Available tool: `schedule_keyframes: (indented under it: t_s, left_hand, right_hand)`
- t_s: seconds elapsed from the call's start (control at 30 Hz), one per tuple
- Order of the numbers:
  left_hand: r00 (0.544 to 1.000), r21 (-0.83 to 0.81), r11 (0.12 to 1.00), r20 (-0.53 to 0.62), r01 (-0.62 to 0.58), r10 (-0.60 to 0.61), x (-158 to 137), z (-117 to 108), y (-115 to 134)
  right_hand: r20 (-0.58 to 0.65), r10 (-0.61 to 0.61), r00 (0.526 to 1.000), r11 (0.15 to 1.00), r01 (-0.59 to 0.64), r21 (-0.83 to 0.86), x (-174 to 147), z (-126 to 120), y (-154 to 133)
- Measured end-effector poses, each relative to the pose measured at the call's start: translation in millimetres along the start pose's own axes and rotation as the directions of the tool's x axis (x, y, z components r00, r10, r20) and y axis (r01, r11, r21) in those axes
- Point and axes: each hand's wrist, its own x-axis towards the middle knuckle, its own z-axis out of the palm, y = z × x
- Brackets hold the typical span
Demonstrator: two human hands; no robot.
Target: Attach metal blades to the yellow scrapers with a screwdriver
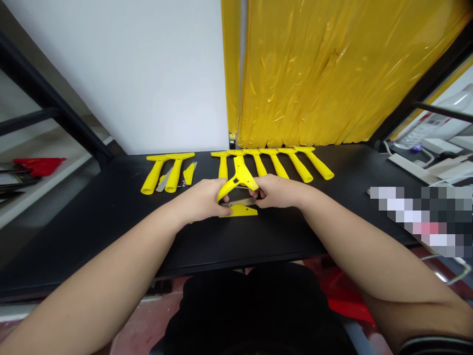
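My left hand [203, 199] is closed round the stem of a yellow scraper handle [243, 173], its T-shaped head tilted up to the right. Pinched together, the fingers of my right hand [279, 191] are at the lower right end of that head; what they grip is partly hidden. Below the handle, a thin metal blade [241, 202] shows between my hands. A yellow cover plate [246, 211] with small holes is under my left thumb. Behind my hands, several more yellow scraper handles [300, 166] are lined up on the black table [291, 236].
On the left are two yellow handles [173, 175], a loose metal blade [163, 181], another yellow cover plate [189, 173] and small screws [182, 184]. A white panel [158, 74] and yellow plastic sheeting [295, 74] stand behind. Black frame bars [70, 118] flank the table.
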Motion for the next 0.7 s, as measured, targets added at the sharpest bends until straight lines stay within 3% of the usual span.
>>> schedule_keyframes:
  t_s: [0.2, 0.7]
  left_hand:
    - [1.0, 0.0, 1.0, 0.007, 0.005, -0.005, 1.4, 0.5, -2.4]
    - [0.998, -0.045, 0.999, 0.057, 0.015, -0.013, 4.8, 0.9, -4.8]
  right_hand:
    - [0.052, 0.069, 0.996, 0.997, -0.071, 0.034, 0.8, 0.4, -3.6]
    - [0.036, 0.297, 0.954, 0.951, -0.292, -0.097, -0.8, -8.3, -15.3]
